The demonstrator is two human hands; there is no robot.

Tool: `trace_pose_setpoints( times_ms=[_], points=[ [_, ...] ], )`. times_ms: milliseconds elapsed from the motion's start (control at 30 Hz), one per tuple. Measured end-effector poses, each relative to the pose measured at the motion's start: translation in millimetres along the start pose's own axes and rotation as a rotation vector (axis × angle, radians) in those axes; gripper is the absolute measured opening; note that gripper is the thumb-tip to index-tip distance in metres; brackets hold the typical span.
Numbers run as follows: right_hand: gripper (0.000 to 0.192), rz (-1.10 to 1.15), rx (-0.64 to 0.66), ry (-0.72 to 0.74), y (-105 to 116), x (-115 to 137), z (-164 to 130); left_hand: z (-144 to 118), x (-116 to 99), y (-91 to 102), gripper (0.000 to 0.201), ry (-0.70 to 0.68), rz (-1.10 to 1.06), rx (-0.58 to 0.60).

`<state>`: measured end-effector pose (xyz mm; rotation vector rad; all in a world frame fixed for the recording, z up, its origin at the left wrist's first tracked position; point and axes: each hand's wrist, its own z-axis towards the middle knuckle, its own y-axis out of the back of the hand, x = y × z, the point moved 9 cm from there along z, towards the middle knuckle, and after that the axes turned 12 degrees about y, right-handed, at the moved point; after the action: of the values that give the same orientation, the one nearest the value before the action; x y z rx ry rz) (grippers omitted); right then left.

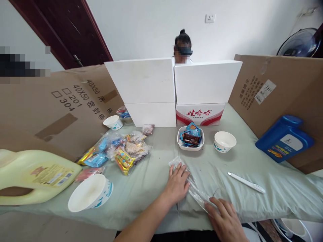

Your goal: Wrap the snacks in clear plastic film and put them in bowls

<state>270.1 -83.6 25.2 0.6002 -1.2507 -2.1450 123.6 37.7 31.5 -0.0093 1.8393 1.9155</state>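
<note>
A long strip of clear plastic film (193, 191), crumpled and flattened, lies slantwise on the cloth in front of me. My left hand (178, 183) presses on its far part with the fingers spread flat. At the near end, by the table edge, my right hand (224, 215) rests on the film with fingers stretched and slightly bent. A white square bowl (179, 145) beyond the hands holds blue and dark brown wrapped snacks (191, 138). To the right of my hands lies a white pen-like utility knife (246, 182).
Packaged snacks (131, 151) are piled left of centre. Paper bowls stand at the right (224, 141), front left (88, 195) and back left (113, 122). A yellowish jug (37, 174) and a blue bottle (285, 139) flank the table. White boxes (148, 84) and cardboard (277, 90) wall it in; a person (183, 47) is behind.
</note>
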Motion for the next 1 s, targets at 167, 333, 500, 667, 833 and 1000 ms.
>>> trace_pose_setpoints(
  times_ms=[167,333,500,667,833,1000],
  points=[
    [0.031,0.089,-0.084,-0.018,32,-20,-1,-6,-7,-12.7,0.051,-0.097,0.006,0.134],
    [0.019,0.512,-0.015,0.082,66,-3,41,-32,-33,-18.6,0.055,-0.375,-0.033,0.268],
    [0.016,0.948,0.081,-0.225,34,-29,75,-47,-47,-13.4,0.048,-0.513,-0.068,0.186],
    [0.019,0.943,0.190,-0.388,-29,-51,101,-43,-22,-4.2,0.018,-0.305,-0.117,-0.033],
    [0.012,0.672,0.330,-0.432,-66,-60,113,-49,-17,0.2,0.018,-0.313,-0.169,-0.080],
    [0.006,0.646,0.360,-0.488,-79,-65,114,-43,-5,19.7,0.024,-0.207,-0.315,-0.200]
  ],
)
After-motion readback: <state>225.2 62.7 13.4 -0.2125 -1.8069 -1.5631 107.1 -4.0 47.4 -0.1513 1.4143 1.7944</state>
